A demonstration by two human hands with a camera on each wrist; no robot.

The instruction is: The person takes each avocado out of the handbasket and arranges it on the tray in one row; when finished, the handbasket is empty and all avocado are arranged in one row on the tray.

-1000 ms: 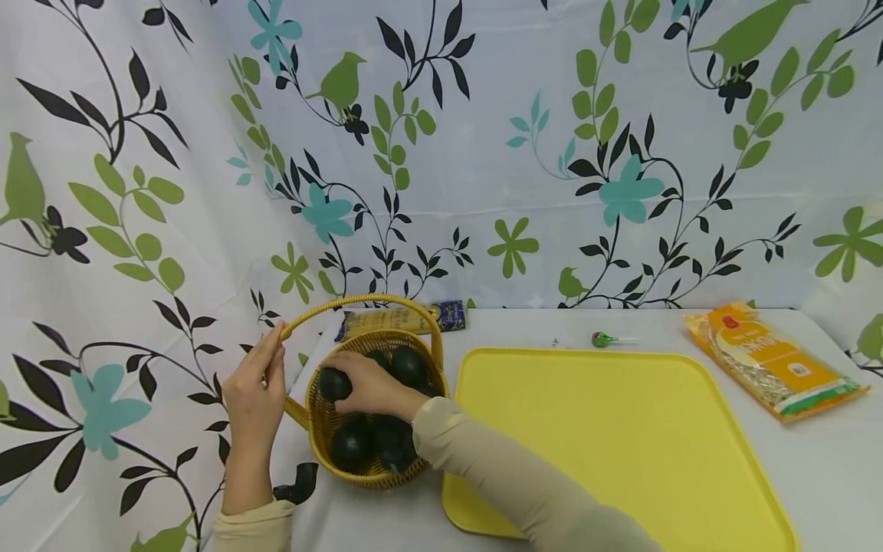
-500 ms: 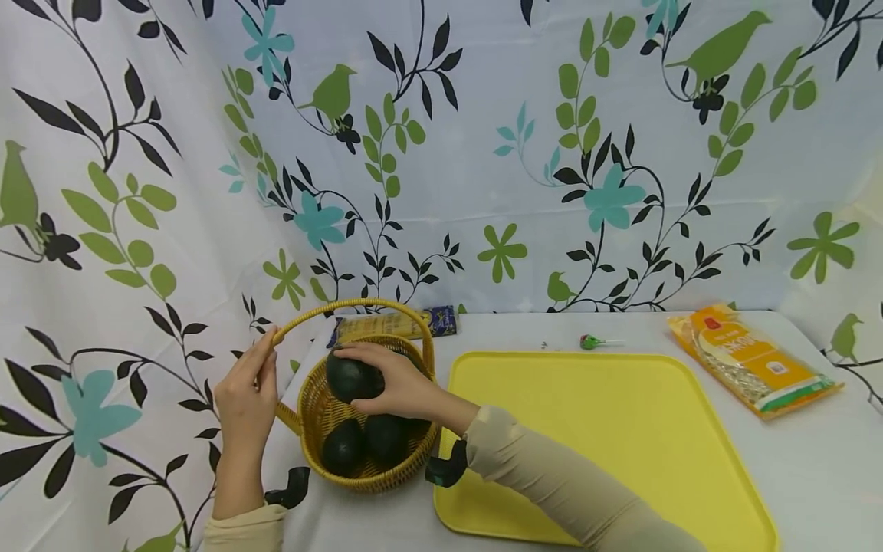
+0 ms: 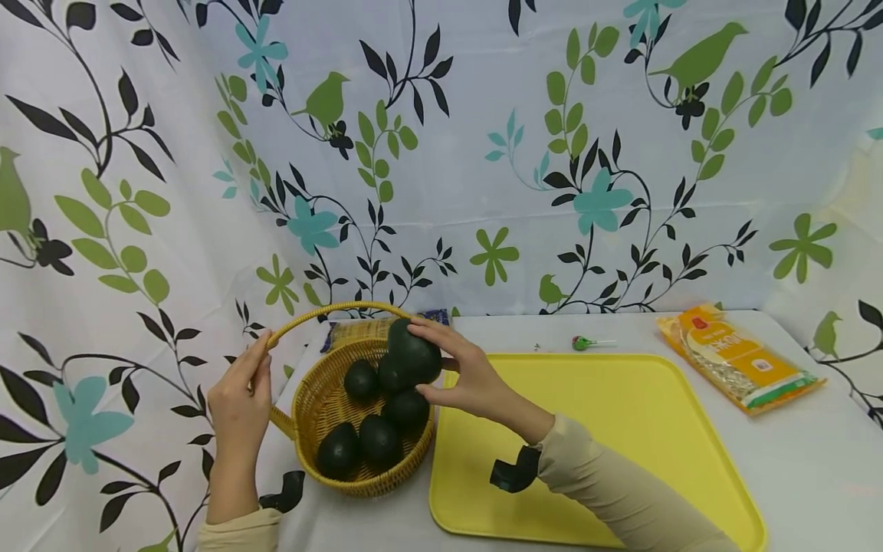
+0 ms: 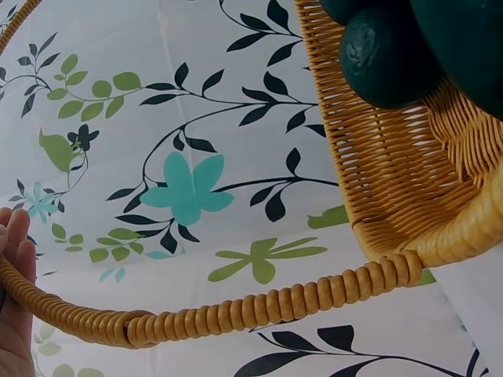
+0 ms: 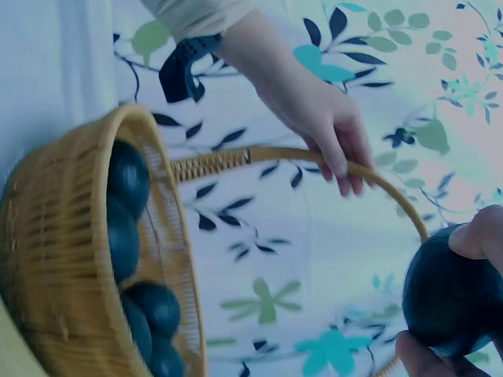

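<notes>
The grip of the right hand (image 3: pixel 476 376) is closed around one dark avocado (image 3: pixel 415 356), held over the upper right rim of the basket (image 3: pixel 317 399), near the middle of the frame. The left hand's (image 3: pixel 240 405) grip pinches the arched handle (image 3: pixel 345 307), left of centre. As I judge from where I stand, one lifting is done; the setting down is not. I count five other avocados (image 3: pixel 381 442) inside. At lower right, on the tabletop (image 3: pixel 821 468), lies the yellow tray (image 3: pixel 586 452).

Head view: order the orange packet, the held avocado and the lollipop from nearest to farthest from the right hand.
1. Avocado: in the right hand.
2. Lollipop: to the right, beyond the yellow tray.
3. Orange packet: farther right, past the tray.
</notes>
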